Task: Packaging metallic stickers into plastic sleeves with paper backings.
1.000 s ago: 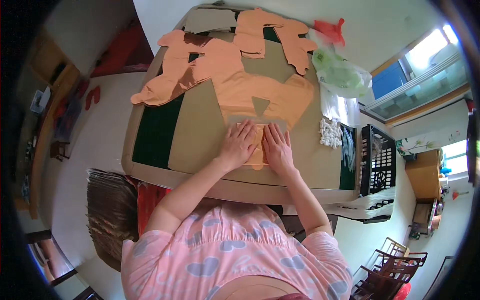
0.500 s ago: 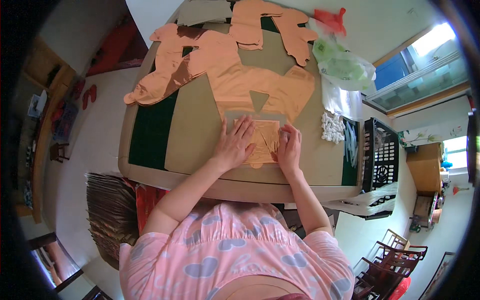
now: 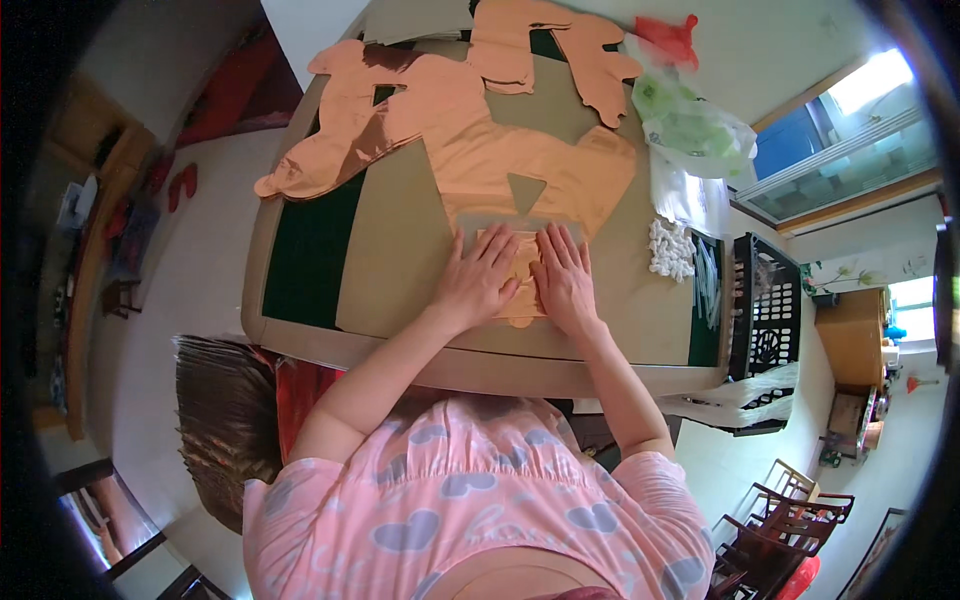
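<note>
A folded rose-gold foil balloon (image 3: pixel 524 268) lies near the table's front, partly hidden by both hands. My left hand (image 3: pixel 478 278) presses flat on its left side with fingers stretched forward. On its right side lies my right hand (image 3: pixel 566 280), also flat with the fingers extended. Just past the fingertips is a greyish flat strip or sheet (image 3: pixel 500 219), which I cannot identify further. Beyond it a large unfolded rose-gold foil balloon (image 3: pixel 480 155) spreads over the table, limp and flat.
More foil balloons (image 3: pixel 500 45) are stacked at the far side. To the right sit a green-and-white plastic bag (image 3: pixel 685 120), a heap of small white pieces (image 3: pixel 671 250), pale straws (image 3: pixel 706 285) and a black crate (image 3: pixel 765 310). Stacked brown sheets (image 3: pixel 222 420) stand left below the table (image 3: pixel 440 371).
My right hand has gone from curled fingers at the folded balloon's right edge to lying flat on it. My left hand stays on it. The view has shifted slightly.
</note>
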### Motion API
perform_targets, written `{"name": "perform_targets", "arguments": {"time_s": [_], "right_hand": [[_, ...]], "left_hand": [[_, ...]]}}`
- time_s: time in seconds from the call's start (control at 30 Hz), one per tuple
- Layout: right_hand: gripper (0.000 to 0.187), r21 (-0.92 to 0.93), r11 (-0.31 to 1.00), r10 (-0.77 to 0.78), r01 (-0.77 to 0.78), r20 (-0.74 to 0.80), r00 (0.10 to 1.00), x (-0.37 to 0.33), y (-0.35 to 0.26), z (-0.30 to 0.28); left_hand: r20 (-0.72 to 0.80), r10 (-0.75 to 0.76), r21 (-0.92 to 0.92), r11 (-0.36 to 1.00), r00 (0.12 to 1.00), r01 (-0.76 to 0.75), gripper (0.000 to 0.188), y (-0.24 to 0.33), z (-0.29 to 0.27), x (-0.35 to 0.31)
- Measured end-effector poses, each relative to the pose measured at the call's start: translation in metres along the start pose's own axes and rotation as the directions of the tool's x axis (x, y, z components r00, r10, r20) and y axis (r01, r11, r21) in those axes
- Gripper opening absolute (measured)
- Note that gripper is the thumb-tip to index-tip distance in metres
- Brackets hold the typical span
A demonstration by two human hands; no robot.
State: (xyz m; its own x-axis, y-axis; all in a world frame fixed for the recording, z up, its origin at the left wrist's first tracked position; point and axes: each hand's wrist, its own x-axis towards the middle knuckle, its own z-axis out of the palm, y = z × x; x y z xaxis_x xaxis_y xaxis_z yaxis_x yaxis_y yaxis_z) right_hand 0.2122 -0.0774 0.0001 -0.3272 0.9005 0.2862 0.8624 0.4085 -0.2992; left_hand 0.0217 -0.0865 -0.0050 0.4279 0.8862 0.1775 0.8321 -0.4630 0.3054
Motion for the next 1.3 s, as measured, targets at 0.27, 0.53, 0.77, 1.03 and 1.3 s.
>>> {"name": "perform_targets", "arguments": {"time_s": [0.27,0.53,0.77,1.03,1.3], "right_hand": [[0.051,-0.059,0.998,0.032,-0.026,0.097,0.995,0.002,-0.003,0.001],[0.050,-0.064,0.998,0.030,-0.025,0.081,0.996,-0.002,-0.001,0.006],[0.049,-0.080,0.997,0.002,0.000,0.029,1.000,-0.004,0.001,0.004],[0.029,0.310,0.948,-0.041,0.069,-0.096,0.994,-0.069,0.016,-0.044],[0.050,0.153,0.988,-0.018,0.019,-0.008,1.000,-0.088,-0.003,-0.053]], "left_hand": [[0.165,0.008,0.104,0.994,0.986,-0.025,0.066,-0.033,-0.010,-0.010],[0.049,-0.053,0.259,0.965,0.997,0.038,0.054,-0.035,-0.022,-0.010],[-0.045,0.248,-0.100,0.963,0.968,-0.251,0.063,0.006,0.003,-0.010],[0.053,0.195,-0.065,0.979,0.979,-0.191,0.076,0.000,0.007,-0.014],[0.048,0.204,-0.090,0.976,0.978,-0.199,0.075,0.001,-0.002,-0.011]]}}
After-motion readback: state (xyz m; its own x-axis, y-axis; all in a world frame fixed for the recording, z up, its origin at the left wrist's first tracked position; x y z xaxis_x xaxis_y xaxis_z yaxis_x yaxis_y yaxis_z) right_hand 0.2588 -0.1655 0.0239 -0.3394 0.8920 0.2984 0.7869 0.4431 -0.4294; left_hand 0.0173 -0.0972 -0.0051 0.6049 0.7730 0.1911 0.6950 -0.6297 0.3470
